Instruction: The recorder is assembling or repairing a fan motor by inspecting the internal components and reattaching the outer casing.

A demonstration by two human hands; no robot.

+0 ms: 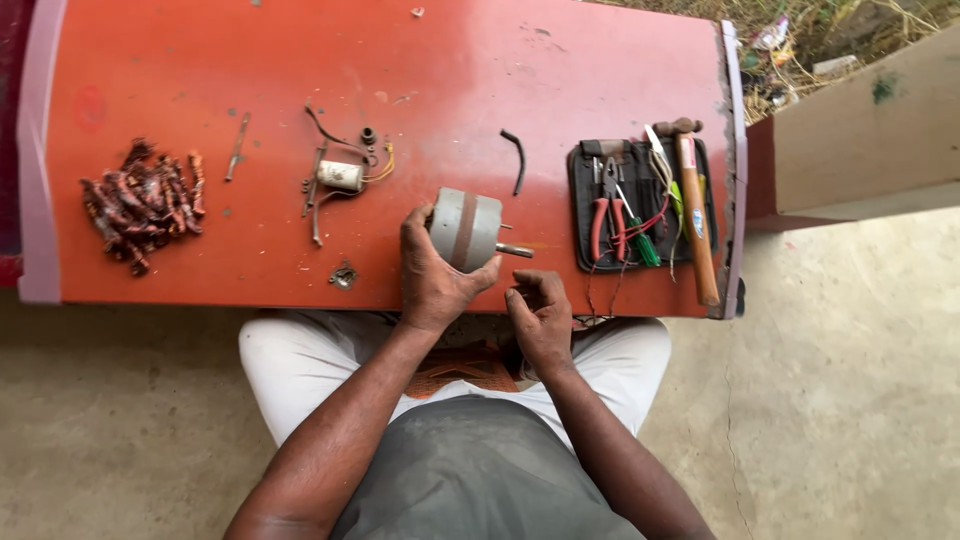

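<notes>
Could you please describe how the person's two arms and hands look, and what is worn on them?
Both arms are bare from above the elbow down: no sleeves show in the picture. The left hand and the right hand are bare too, with no gloves. No watch, bracelet or ring can be made out on either wrist or hand. Whether the fingers are dirty is too small to tell.

I see the left hand (432, 275) gripping a grey motor (466, 229) at the near edge of the red table (560, 80), shaft pointing right. Right hand (540, 315) loosely curled just right of it, holding nothing I can make out. Far left: pile of copper wire (142, 202). Left of motor: capacitor (340, 175) with leads. Right: tool pouch (640, 205), red pliers (609, 215), hammer (694, 210).
</notes>
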